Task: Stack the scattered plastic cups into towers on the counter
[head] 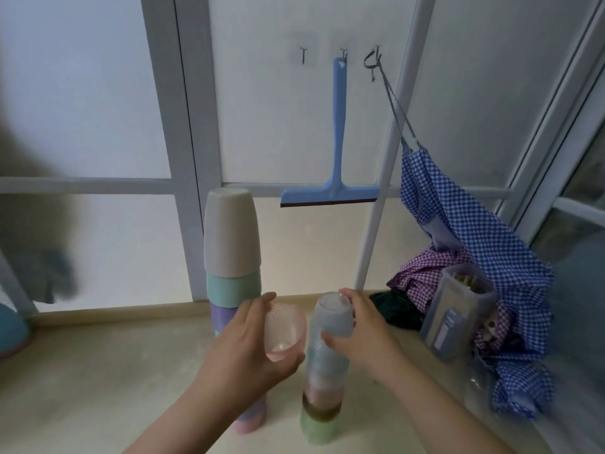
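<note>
Two towers of upturned plastic cups stand on the counter [98,388]. The taller tower [231,244] has a beige cup on top, then teal, purple and pink ones below. The shorter tower [322,388] has a clear bluish cup [332,319] on top and a green cup at its base. My right hand [363,335] grips that clear top cup from the right side. My left hand [252,342] holds a pink translucent cup [284,332] tilted on its side, just left of the shorter tower's top, with its mouth facing me.
A blue squeegee [337,158] hangs on the wall behind. Blue and purple checked cloths [468,244] and a clear plastic container [458,312] crowd the counter's right side. A teal object [9,332] sits at the far left edge.
</note>
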### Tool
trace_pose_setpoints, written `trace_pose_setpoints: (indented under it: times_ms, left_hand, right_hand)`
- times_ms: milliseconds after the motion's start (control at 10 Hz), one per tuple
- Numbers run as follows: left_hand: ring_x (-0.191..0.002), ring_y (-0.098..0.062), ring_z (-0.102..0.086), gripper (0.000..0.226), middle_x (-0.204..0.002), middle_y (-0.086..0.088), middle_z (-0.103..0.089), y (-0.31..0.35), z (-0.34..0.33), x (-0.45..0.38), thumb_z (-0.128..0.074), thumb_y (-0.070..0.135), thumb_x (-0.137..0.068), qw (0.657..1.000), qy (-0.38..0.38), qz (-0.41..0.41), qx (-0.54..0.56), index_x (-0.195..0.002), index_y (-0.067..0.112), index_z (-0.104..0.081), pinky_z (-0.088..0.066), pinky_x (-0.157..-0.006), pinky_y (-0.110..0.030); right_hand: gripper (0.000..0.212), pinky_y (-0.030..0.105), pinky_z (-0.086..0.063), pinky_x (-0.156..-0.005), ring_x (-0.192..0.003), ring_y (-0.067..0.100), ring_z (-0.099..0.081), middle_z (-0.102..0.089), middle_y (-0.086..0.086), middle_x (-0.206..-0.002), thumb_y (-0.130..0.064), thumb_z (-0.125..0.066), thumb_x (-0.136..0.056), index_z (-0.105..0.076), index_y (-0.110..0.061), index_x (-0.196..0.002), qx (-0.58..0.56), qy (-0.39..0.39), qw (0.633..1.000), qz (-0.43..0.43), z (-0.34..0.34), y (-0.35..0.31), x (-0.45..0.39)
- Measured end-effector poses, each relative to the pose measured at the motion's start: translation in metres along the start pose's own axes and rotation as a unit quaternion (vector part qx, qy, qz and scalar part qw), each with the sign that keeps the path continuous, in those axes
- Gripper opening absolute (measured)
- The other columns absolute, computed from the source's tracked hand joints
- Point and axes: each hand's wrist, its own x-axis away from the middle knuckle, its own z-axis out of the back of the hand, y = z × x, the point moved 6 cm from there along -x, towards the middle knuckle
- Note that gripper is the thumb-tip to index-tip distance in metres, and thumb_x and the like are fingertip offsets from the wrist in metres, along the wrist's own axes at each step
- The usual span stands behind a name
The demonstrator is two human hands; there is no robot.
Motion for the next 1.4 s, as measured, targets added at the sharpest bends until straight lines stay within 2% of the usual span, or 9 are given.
trace_pose_setpoints:
  times_ms: [100, 200, 300, 400, 600, 800, 900, 1100, 1400]
  left_hand:
    - [-0.106, 0.0, -0.047, 0.088, -0.126, 0.01, -0.048, 0.01, -0.001, -0.004, -0.069, 0.055, -0.06, 1.0, 0.003, -0.019, 0.017, -0.134, 0.024, -0.033, -0.032, -0.079, -0.011]
    - [-0.096, 0.018, -0.043, 0.086, -0.113, 0.017, -0.048, 0.022, 0.003, -0.006, -0.065, 0.059, -0.055, 0.997, 0.023, -0.04, 0.059, -0.129, 0.025, -0.038, -0.031, -0.075, 0.005]
    - [-0.098, 0.021, -0.042, 0.081, -0.105, 0.03, -0.042, 0.033, 0.011, -0.006, -0.062, 0.061, -0.051, 0.99, 0.069, -0.019, 0.125, -0.124, 0.036, -0.036, -0.032, -0.072, 0.007]
    - [-0.096, 0.014, -0.048, 0.078, -0.108, 0.024, -0.047, 0.041, 0.008, -0.006, -0.071, 0.05, -0.06, 0.977, 0.092, 0.007, 0.194, -0.126, 0.031, -0.035, -0.036, -0.071, 0.005]
    - [-0.113, -0.004, -0.05, 0.081, -0.123, 0.013, -0.047, 0.041, -0.018, -0.006, -0.051, 0.068, -0.063, 0.968, 0.02, 0.036, 0.249, -0.134, 0.038, -0.024, -0.045, -0.094, -0.027]
    - [-0.121, -0.005, -0.045, 0.082, -0.132, 0.01, -0.047, 0.032, -0.025, 0.003, -0.06, 0.06, -0.07, 0.989, -0.05, 0.013, 0.142, -0.137, 0.026, -0.027, -0.041, -0.1, -0.027]
    - [-0.111, -0.012, -0.053, 0.064, -0.12, 0.003, -0.057, 0.025, -0.019, 0.009, -0.051, 0.058, -0.072, 0.998, -0.044, -0.03, 0.023, -0.123, 0.02, -0.049, -0.043, -0.091, -0.024]
    - [-0.102, -0.014, -0.058, 0.047, -0.12, 0.006, -0.054, 0.014, -0.011, 0.024, -0.057, 0.043, -0.082, 0.995, -0.062, -0.023, -0.073, -0.122, 0.023, -0.048, -0.045, -0.08, -0.026]
    - [-0.106, -0.013, -0.057, 0.041, -0.12, 0.009, -0.056, -0.005, 0.008, 0.037, -0.053, 0.045, -0.083, 0.992, -0.071, 0.032, -0.094, -0.12, 0.029, -0.046, -0.045, -0.083, -0.026]
  right_hand:
    - [0.092, 0.034, -0.035, -0.109, -0.13, 0.016, -0.036, -0.031, -0.001, -0.146, -0.04, -0.076, -0.069, -0.021, -0.026, -0.141, 0.017, -0.019, 1.0, -0.013, 0.0, 0.003, 0.003]
    - [0.083, 0.027, -0.03, -0.106, -0.13, 0.012, -0.03, -0.034, -0.006, -0.136, -0.042, -0.07, -0.074, -0.023, -0.028, -0.14, 0.03, 0.055, 0.998, 0.019, 0.016, -0.008, 0.015]
    - [0.049, 0.019, -0.037, -0.096, -0.112, 0.0, -0.042, -0.044, -0.016, -0.119, -0.049, -0.055, -0.08, -0.041, -0.033, -0.124, -0.022, 0.131, 0.988, 0.073, 0.036, -0.032, 0.037]
    - [0.039, 0.013, -0.044, -0.084, -0.101, -0.004, -0.053, -0.056, -0.013, -0.113, -0.061, -0.036, -0.078, -0.046, -0.041, -0.11, -0.098, 0.092, 0.988, 0.073, 0.038, -0.042, 0.051]
    - [0.045, 0.042, -0.052, -0.093, -0.098, 0.013, -0.066, -0.065, -0.007, -0.11, -0.068, -0.036, -0.072, -0.055, -0.044, -0.105, -0.303, -0.013, 0.953, -0.026, 0.023, -0.033, 0.061]
    - [0.068, 0.029, -0.052, -0.082, -0.099, 0.01, -0.058, -0.058, -0.003, -0.117, -0.069, -0.051, -0.063, -0.045, -0.028, -0.118, -0.189, 0.077, 0.979, 0.013, 0.068, -0.05, 0.054]
    - [0.049, 0.021, -0.047, -0.077, -0.103, 0.011, -0.052, -0.054, -0.006, -0.121, -0.042, -0.062, -0.08, -0.046, -0.027, -0.124, -0.099, 0.122, 0.986, 0.048, 0.088, -0.061, 0.036]
    - [0.064, 0.036, -0.048, -0.097, -0.114, 0.016, -0.049, -0.048, -0.001, -0.136, -0.03, -0.068, -0.078, -0.038, -0.032, -0.134, -0.009, 0.047, 0.998, 0.029, 0.054, -0.061, 0.009]
    - [0.065, 0.033, -0.044, -0.099, -0.122, 0.02, -0.047, -0.046, 0.003, -0.14, -0.034, -0.066, -0.079, -0.036, -0.024, -0.136, 0.035, -0.006, 0.999, 0.003, 0.031, -0.042, 0.001]
